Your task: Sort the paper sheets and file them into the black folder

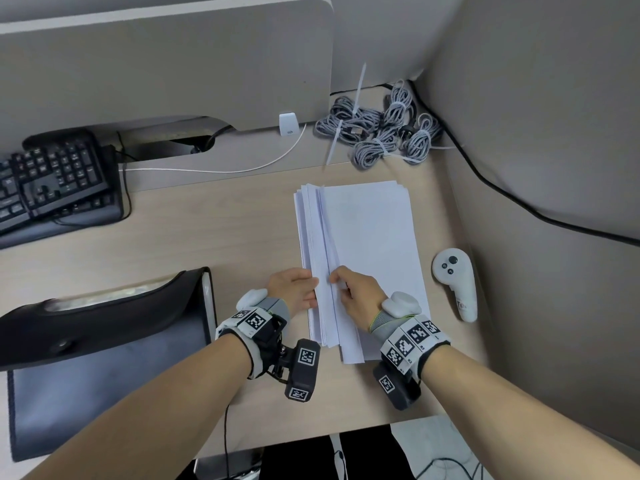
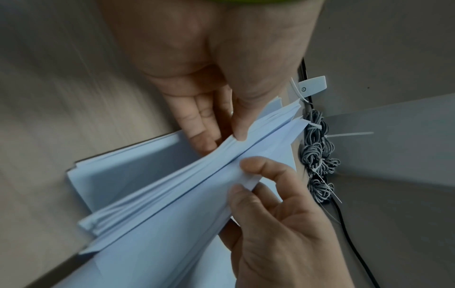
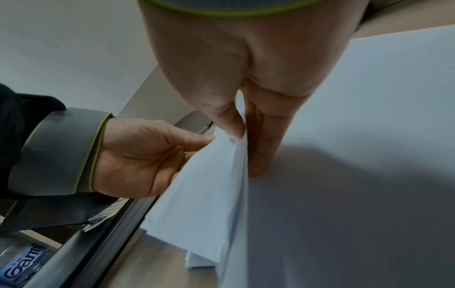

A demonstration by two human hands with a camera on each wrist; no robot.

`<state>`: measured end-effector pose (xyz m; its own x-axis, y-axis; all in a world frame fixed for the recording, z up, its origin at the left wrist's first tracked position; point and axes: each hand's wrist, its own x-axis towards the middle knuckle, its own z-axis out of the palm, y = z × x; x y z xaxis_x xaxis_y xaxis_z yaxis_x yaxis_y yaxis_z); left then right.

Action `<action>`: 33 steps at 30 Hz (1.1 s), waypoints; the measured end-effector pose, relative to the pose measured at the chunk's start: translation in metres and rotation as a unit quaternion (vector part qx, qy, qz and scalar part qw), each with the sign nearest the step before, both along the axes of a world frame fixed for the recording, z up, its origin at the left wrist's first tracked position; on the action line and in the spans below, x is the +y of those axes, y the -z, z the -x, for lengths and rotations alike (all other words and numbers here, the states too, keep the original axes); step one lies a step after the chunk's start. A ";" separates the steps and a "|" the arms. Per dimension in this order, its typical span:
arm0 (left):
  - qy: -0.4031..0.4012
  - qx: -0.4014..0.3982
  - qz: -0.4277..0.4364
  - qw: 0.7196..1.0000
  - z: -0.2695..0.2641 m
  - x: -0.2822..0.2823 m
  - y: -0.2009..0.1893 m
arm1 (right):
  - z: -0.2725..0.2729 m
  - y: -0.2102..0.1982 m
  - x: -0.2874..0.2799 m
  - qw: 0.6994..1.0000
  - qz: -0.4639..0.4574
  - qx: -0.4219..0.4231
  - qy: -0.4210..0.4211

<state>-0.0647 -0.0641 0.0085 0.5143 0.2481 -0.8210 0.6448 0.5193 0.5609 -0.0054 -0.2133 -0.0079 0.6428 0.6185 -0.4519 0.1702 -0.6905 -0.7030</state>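
On the desk (image 1: 242,220) ahead of me, the black folder (image 1: 104,323) lies open at the left, the paper stack (image 1: 367,237) at centre. My left hand (image 1: 294,287) pinches the raised sheets' left edge; my right hand (image 1: 356,292) pinches a few sheets beside it. A white controller (image 1: 457,282) lies right.

The flat stack of plain white paper sheets (image 1: 367,244) has no print. The soft black folder (image 1: 104,341) sits at the lower left. The wooden desk top (image 1: 214,230) is pale tan. The black keyboard (image 1: 52,181) has white letters. The braided cable bundles (image 1: 381,129) are speckled grey and white. The smooth plastic controller (image 1: 455,282) is white with dark buttons. The wrist bands (image 1: 412,337) carry black-and-white square patterns.
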 end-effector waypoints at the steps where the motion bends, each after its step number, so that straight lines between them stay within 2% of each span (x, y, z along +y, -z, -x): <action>1: -0.002 0.005 -0.003 1.000 0.000 0.000 0.000 | 0.000 0.000 0.000 1.000 -0.005 0.005 0.007; 9: -0.014 0.007 -0.002 1.000 0.004 -0.004 -0.003 | 0.004 -0.001 0.002 0.999 -0.021 0.010 0.045; 33: -0.020 0.002 0.013 1.000 0.009 -0.006 0.000 | 0.006 -0.007 -0.005 0.999 0.001 0.011 0.031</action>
